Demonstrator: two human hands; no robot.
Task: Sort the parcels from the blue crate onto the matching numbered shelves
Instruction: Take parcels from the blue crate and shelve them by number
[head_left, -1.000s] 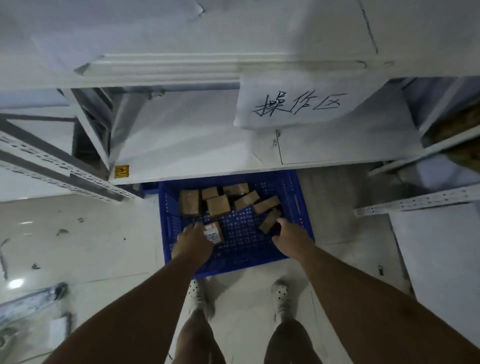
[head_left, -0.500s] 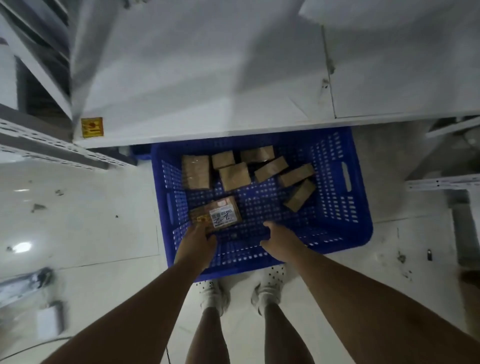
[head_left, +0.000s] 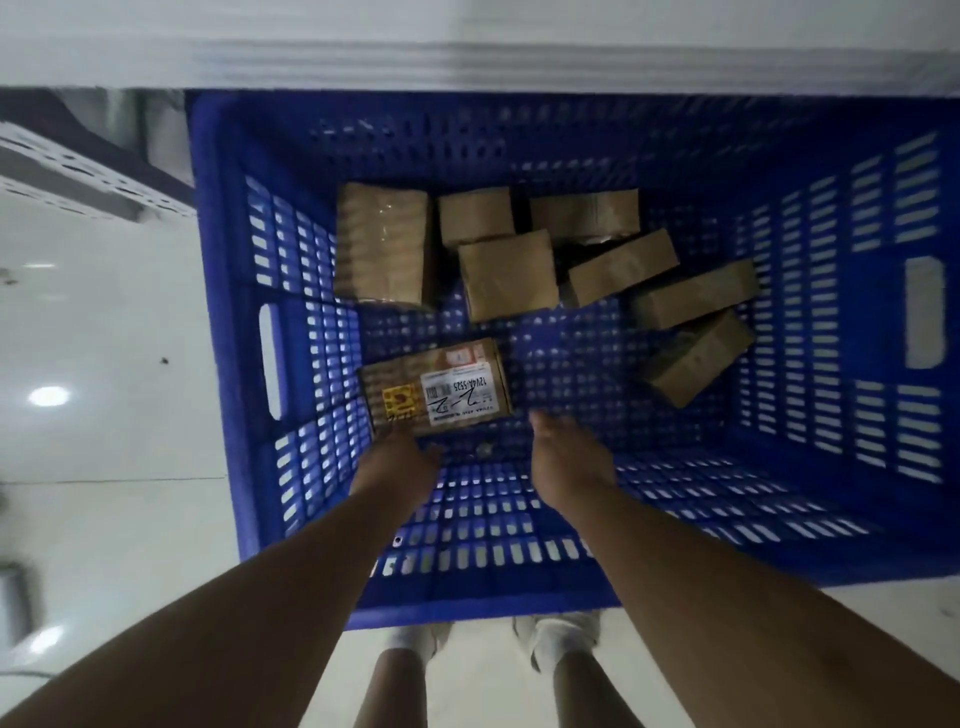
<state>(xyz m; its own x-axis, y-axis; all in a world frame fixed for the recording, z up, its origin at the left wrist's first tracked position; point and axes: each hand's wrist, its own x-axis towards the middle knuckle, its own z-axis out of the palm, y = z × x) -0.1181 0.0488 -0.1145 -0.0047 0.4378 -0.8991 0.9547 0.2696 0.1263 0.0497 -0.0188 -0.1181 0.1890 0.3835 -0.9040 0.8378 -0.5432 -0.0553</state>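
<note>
Head view — labelled parcel (head_left: 436, 387) lies flat, long axis left-right.

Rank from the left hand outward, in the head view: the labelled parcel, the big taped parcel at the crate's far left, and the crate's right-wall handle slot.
1. labelled parcel, at the fingertips.
2. big taped parcel, far left.
3. handle slot, right wall.
</note>
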